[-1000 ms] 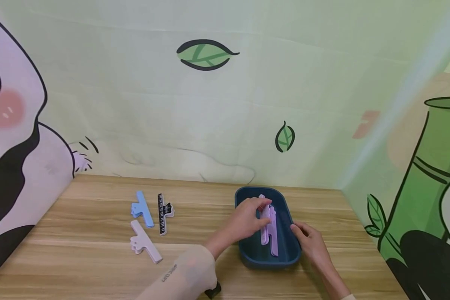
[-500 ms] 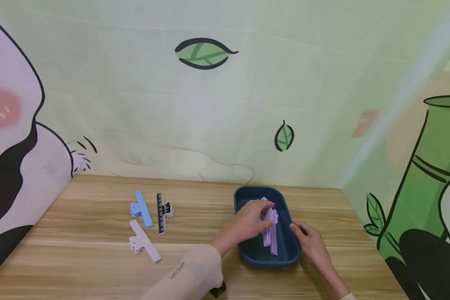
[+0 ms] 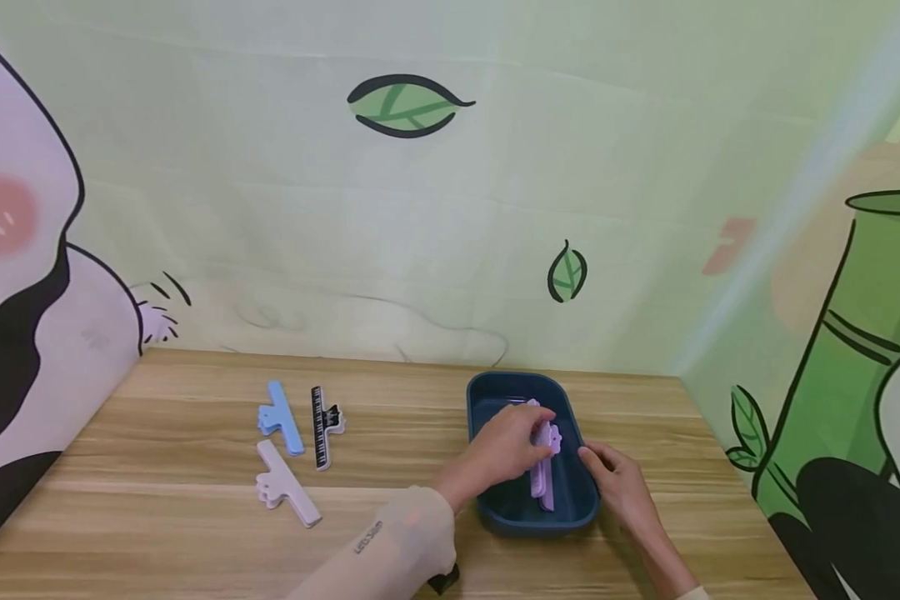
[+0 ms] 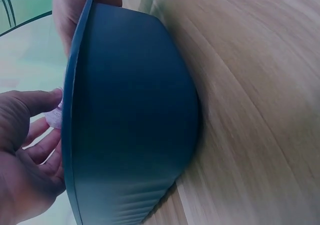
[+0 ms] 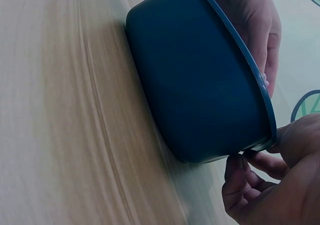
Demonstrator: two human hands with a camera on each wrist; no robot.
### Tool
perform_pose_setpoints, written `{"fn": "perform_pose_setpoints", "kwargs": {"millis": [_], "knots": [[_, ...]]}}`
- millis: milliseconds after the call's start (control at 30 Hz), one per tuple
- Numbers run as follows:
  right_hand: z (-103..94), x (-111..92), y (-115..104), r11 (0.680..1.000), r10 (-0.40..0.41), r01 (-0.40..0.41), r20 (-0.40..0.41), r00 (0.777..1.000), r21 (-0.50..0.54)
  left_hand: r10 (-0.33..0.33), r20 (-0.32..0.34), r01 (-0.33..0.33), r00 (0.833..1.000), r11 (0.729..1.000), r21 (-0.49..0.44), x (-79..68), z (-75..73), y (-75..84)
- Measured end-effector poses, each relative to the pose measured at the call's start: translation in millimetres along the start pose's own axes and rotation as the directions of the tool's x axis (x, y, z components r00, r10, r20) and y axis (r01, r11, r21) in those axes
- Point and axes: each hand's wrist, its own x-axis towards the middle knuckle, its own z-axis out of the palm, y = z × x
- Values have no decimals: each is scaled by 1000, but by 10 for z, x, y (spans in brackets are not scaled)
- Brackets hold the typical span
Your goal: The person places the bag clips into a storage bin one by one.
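Observation:
A dark blue plastic bin stands on the wooden table. My left hand reaches into it and pinches a purple bag clip between thumb and fingers. Another purple bag clip lies in the bin, mostly hidden under the held one. My right hand grips the bin's right rim. In the right wrist view, the thumb of the right hand is over the rim and its fingers are curled below. The left wrist view shows the left hand past the rim, with little of the clip visible.
On the left of the table lie a blue bag clip, a black-and-white piano-key bag clip and a pale pink one. A printed cloth wall rises behind the table.
My left hand has moved slightly right and toward me inside the bin with the held purple clip, which now covers more of the other one. The right hand stays on the rim.

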Motion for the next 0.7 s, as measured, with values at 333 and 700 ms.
{"fn": "perform_pose_setpoints", "kwargs": {"millis": [333,700], "knots": [[-3,-4,4,1000,11,-11,-4,1000,10,-24,20,23,1000,999,44,27,70,54],[-1,4,6,1000,16,-16,-7,1000,6,-41,36,39,999,997,64,34,116,61]]}}
